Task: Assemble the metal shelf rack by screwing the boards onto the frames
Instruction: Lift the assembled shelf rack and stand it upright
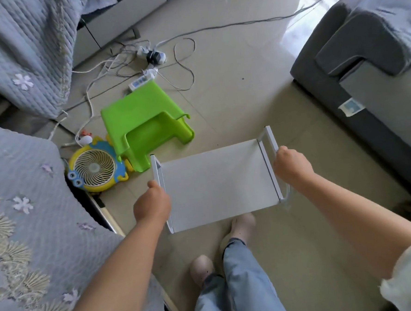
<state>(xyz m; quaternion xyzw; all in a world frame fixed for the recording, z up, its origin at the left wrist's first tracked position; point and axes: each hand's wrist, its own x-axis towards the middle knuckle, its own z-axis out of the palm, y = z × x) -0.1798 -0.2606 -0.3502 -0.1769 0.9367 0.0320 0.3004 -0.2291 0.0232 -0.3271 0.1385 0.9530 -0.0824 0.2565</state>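
The floor (pixel 243 81) carries everything here, and the white shelf rack (pixel 216 186) is taken as the landmark: it is held above the floor in front of the person's shoes, level, board face up.

Left of the rack lies a quilted bed cover (pixel 23 214); to its right, well apart, stands a grey sofa (pixel 363 73). Beyond its far left corner a green plastic stool (pixel 144 120) lies tipped over, with a small cartoon fan (pixel 94 167) just beside the stool and a tangle of cables (pixel 145 60) further off.

The rack's board (pixel 213 183) sits between two side frames, its long axis running left to right across the view, the frame bars running away from the person.

The left hand (pixel 152 202) grips the left frame (pixel 158 172), fingers curled round the bar; the right hand (pixel 291 164) grips the right frame (pixel 271 141) the same way.

My judgement of the risks: the rack hangs only from the frames, so any loose screw could let the board sag or drop out. Set down carelessly, it might land on the feet, the stool or the cables. Whether the screws are tight cannot be told.
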